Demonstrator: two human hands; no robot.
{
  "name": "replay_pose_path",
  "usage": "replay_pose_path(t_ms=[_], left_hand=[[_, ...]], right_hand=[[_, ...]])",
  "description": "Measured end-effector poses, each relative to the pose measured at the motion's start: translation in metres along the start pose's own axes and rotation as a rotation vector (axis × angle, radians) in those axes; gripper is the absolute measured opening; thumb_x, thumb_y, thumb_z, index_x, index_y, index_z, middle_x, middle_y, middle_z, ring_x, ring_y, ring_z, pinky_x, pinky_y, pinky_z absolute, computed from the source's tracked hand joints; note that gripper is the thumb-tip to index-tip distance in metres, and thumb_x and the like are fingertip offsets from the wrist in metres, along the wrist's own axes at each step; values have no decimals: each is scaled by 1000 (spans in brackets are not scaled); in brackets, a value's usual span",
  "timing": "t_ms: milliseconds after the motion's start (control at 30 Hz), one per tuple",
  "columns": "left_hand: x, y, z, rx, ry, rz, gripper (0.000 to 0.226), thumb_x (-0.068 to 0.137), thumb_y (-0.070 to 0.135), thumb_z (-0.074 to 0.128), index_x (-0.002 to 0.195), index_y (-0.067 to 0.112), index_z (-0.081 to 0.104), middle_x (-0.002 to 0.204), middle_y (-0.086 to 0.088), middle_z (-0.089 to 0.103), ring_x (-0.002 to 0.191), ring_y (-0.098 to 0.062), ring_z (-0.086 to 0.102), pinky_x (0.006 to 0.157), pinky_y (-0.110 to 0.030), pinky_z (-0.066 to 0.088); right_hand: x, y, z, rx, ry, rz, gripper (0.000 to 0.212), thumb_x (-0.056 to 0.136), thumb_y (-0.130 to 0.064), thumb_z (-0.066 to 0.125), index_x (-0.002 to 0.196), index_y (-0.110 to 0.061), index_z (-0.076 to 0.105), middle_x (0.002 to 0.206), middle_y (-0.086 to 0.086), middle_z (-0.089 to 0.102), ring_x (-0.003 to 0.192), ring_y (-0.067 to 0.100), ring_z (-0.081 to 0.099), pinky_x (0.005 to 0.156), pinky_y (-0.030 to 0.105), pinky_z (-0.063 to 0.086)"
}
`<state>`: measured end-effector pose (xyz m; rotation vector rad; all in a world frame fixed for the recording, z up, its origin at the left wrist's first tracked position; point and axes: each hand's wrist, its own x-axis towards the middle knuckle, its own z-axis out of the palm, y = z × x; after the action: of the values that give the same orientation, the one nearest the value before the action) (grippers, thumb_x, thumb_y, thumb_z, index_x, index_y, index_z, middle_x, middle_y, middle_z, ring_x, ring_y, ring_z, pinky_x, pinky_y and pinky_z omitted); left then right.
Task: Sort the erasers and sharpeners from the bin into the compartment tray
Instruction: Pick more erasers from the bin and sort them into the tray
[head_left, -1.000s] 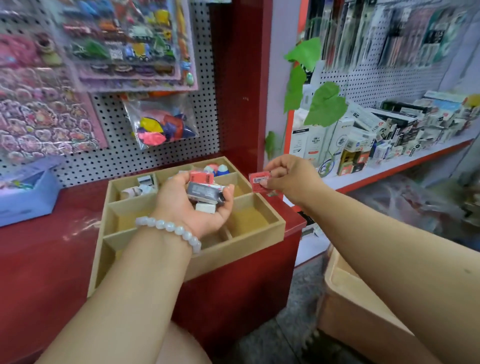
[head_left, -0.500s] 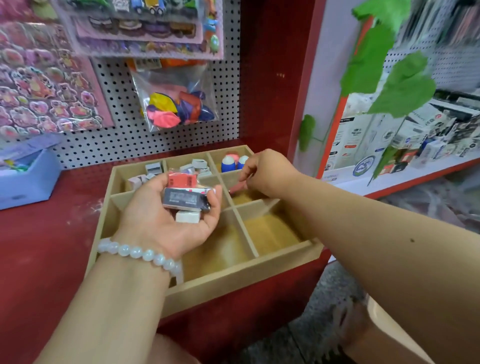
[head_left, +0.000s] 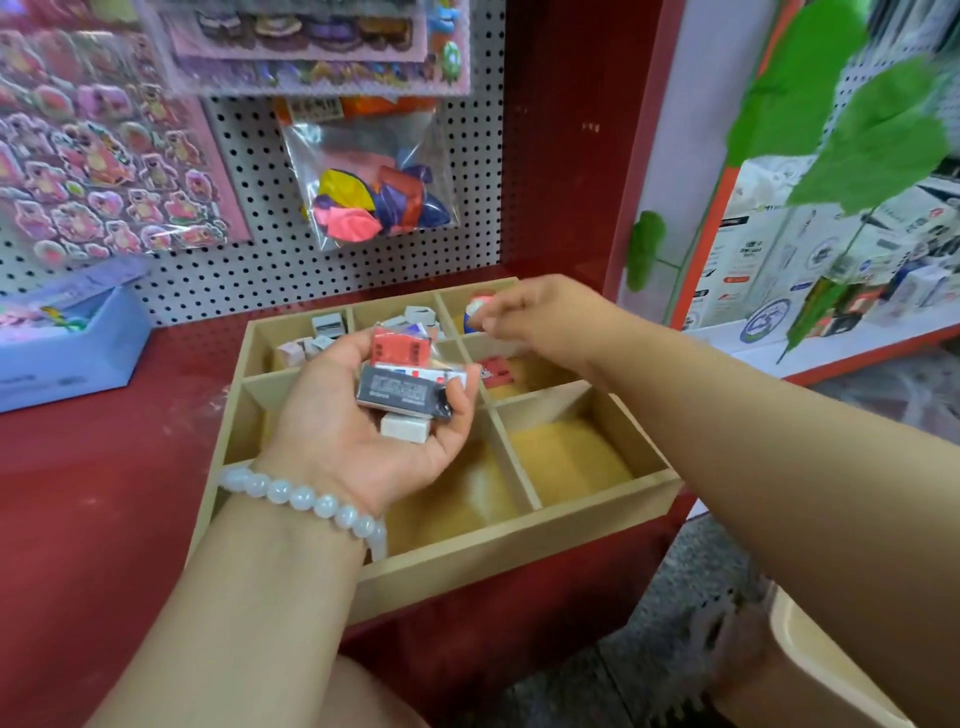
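A wooden compartment tray (head_left: 519, 540) sits on the red shelf. My left hand (head_left: 363, 436), palm up over the tray's left side, holds a stack of erasers: a red one (head_left: 402, 347), a black-sleeved one (head_left: 402, 391) and a white one (head_left: 405, 429). My right hand (head_left: 540, 317) hovers over the back right compartments with loosely curled fingers and nothing visible in them. A red eraser (head_left: 494, 370) lies in the middle right compartment below it. White erasers (head_left: 311, 343) fill the back left compartments; a round red and blue item (head_left: 475, 312) sits back right.
A pegboard with sticker sheets and a bag of balloons (head_left: 376, 197) hangs behind the tray. A light blue box (head_left: 67, 348) stands on the shelf at left. A beige bin (head_left: 831, 670) sits low at right, by the floor. Green leaves (head_left: 872, 135) hang over the shelves on the right.
My right hand carried a red eraser over the tray, let it go into the middle right compartment, and now hovers slightly farther back. My left hand kept its stack.
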<state>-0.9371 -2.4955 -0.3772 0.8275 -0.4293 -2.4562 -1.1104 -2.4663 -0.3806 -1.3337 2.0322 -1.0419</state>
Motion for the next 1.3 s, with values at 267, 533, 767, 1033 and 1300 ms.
replay_pose_path(t_ms=[267, 533, 767, 1033, 1300], left_hand=[[4, -9, 1, 82, -55, -48, 33, 90, 35, 51, 95, 4, 62, 92, -17, 65, 70, -30, 65, 51, -26, 52], [1, -10, 2, 67, -61, -39, 38, 95, 38, 44, 98, 7, 65, 85, -17, 67, 65, -30, 65, 56, -26, 53], [-2, -6, 1, 16, 41, 0, 35, 94, 30, 46, 102, -1, 59, 90, -23, 64, 71, -32, 63, 53, -28, 54], [-6, -3, 2, 0, 69, 37, 35, 93, 29, 48, 105, -2, 60, 92, -27, 64, 80, -34, 64, 55, -28, 54], [-4, -3, 1, -13, 77, 41, 36, 93, 29, 49, 105, -3, 62, 97, -28, 63, 80, -35, 64, 60, -29, 55]], right_hand=[[-29, -33, -3, 188, -88, -180, 24, 79, -28, 74, 92, -8, 72, 73, -3, 65, 60, 1, 53, 57, 20, 44], [-31, -34, -1, 309, -68, -81, 9, 81, -12, 71, 75, -7, 66, 70, 11, 59, 53, 9, 44, 44, 19, 34], [-24, -25, -15, 543, 54, 35, 9, 89, -5, 62, 80, -7, 60, 65, 8, 62, 48, 9, 52, 37, 15, 40], [14, 16, -9, -110, 312, 251, 12, 84, -11, 62, 88, -1, 68, 88, 13, 71, 84, 28, 70, 76, 38, 59], [16, 8, 4, -600, 204, 251, 16, 90, -6, 51, 74, -5, 54, 77, 9, 55, 69, 24, 57, 62, 33, 52]])
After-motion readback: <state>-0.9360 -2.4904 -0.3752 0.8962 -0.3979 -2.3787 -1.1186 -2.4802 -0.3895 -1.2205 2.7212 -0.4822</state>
